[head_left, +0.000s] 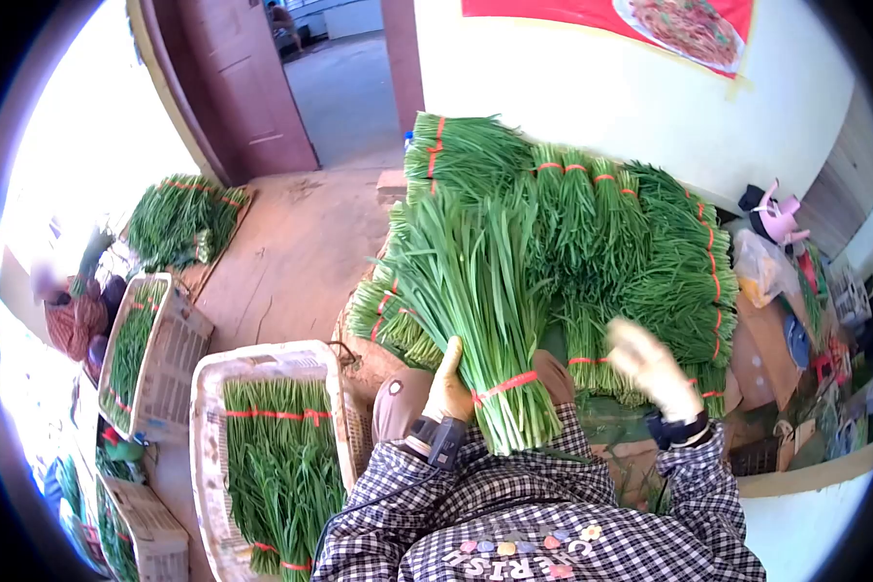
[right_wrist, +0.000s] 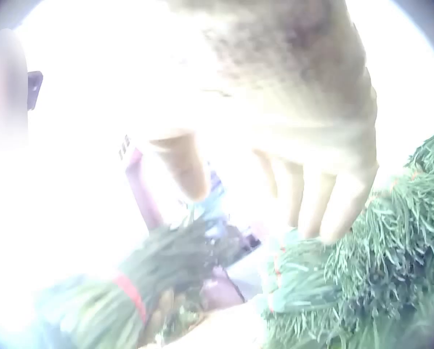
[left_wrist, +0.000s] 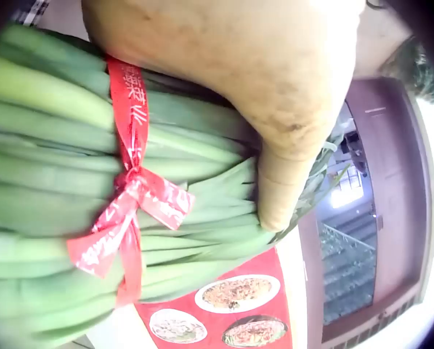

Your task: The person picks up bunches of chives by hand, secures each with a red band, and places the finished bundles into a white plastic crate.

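"What colours has the bundle (head_left: pixel 495 335)?"
"Green leaves (head_left: pixel 480 252), paler stems (head_left: pixel 519 422), red ribbon (left_wrist: pixel 132 116) with pale lettering."
"And the sleeve (head_left: pixel 383 490)?"
"Black-and-white check."
"The door (head_left: pixel 238 82)?"
"Dull purple. The poster (head_left: pixel 587 12) is red, edged in yellow."

White letters are spelling "CHERISH" (head_left: pixel 561 557) across the black-and-white checked fabric jacket (head_left: pixel 495 519), below the long green leafy bundle (head_left: pixel 485 301); around that bundle, the glossy red plastic ribbon (left_wrist: pixel 133 182) is showing partly legible white Chinese characters, including 菜.
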### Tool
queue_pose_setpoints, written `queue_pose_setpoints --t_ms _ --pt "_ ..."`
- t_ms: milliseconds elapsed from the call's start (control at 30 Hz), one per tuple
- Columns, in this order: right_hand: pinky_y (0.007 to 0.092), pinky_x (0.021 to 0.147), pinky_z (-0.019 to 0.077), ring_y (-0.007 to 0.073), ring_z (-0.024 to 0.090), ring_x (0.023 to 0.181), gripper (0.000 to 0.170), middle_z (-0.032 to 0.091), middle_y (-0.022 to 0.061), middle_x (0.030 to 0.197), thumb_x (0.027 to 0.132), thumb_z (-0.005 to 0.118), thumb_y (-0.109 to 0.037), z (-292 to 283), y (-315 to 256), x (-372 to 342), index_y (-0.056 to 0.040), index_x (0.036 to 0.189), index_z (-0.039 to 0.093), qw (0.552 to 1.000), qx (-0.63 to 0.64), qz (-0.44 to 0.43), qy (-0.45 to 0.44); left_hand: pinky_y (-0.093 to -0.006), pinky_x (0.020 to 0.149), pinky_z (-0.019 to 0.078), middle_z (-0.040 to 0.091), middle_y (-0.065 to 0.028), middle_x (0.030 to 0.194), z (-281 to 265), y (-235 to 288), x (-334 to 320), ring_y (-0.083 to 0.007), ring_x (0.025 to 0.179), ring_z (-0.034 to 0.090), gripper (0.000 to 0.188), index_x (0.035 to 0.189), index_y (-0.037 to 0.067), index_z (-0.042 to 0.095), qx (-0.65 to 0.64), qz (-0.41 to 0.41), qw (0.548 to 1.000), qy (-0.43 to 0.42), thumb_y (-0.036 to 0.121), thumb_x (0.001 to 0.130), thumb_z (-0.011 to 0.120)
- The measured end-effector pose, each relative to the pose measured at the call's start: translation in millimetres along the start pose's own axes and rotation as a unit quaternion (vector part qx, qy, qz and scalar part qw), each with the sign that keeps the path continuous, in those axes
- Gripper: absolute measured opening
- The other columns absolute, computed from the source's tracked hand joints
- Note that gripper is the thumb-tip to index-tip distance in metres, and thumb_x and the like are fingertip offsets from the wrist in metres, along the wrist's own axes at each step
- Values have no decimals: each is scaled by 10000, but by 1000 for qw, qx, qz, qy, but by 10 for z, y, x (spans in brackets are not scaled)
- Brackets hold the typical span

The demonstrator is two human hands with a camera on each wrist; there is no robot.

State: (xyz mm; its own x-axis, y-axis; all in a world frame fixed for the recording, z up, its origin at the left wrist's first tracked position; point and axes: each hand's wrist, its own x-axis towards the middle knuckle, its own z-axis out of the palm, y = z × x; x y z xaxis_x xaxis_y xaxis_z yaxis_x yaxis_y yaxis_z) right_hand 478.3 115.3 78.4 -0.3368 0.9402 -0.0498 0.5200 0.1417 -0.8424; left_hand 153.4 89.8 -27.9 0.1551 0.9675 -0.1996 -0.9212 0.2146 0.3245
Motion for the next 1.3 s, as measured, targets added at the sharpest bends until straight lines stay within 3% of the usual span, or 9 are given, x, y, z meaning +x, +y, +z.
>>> queue_pose_setpoints --t_ms 167,200,233,300,367,467,800,1067,1300 --pt "317 1154 419 195 520 1374 565 512 157 1507 1136 471 -257 117 188 227 -24 1622 300 860 420 -180 228 -561 1177 420 603 -164 1460 16 101 -115 -357 1322 580 614 1478 42 530 -24 39 999 15 433 1023 663" --pt "334 1193 372 186 467 1419 584 464 162 1552 1147 438 -274 593 -369 220 -21 1637 245 942 260 42 209 -544 1161 439 617 -157 1445 -30 24 -50 -348 1305 592 603 1466 44 545 -15 50 998 30 432 1021 667" --pt "379 1194 373 228 422 1453 625 411 178 1597 1140 457 -310 1102 174 160 5 1629 228 985 165 -43 13 -527 1146 458 631 -149 1429 -76 -28 20 -338 1289 604 592 1454 46 561 -7 63 997 45 431 1018 671" --pt "486 1229 326 372 328 1525 958 359 233 1629 1008 544 -667 1677 -338 -137 -38 1650 212 945 -265 -170 85 -446 1072 526 697 -119 1326 22 183 -156 -286 1187 668 575 1394 22 612 6 7 1000 28 431 997 689" --pt "509 1241 304 381 288 1555 1072 350 235 1645 942 571 -752 1197 -754 31 -45 1657 196 988 72 -9 -136 -438 1055 537 705 -121 1305 -8 362 -253 -278 1147 686 559 1386 12 611 79 67 995 -15 394 989 702" --pt "439 1242 313 322 328 1537 1054 360 211 1652 942 691 -626 983 -763 155 -44 1661 186 972 216 48 -79 -421 1050 537 692 -105 1298 -1 440 -309 -252 1164 675 588 1427 24 563 164 88 982 -45 309 952 758" --pt "381 1107 463 239 606 1247 786 638 98 1351 871 883 -275 1281 -1003 490 1 1476 465 938 335 -62 61 -436 1035 537 665 -96 1343 77 290 -302 -247 1199 652 554 1460 43 529 153 92 983 -41 185 968 741" --pt "441 1157 451 297 490 1433 897 526 191 1508 901 847 -356 1038 -806 440 -45 1595 371 973 205 -84 57 -388 1021 548 683 -97 1305 -10 288 -330 -228 1156 672 479 1420 38 552 122 64 987 -79 161 988 718" --pt "281 824 551 146 657 933 362 693 62 1144 997 715 -138 599 -1032 269 -96 1349 641 937 103 -190 275 -443 1032 546 666 -107 1338 -170 224 -251 -256 1193 659 571 1463 32 519 142 45 986 -69 236 974 735"
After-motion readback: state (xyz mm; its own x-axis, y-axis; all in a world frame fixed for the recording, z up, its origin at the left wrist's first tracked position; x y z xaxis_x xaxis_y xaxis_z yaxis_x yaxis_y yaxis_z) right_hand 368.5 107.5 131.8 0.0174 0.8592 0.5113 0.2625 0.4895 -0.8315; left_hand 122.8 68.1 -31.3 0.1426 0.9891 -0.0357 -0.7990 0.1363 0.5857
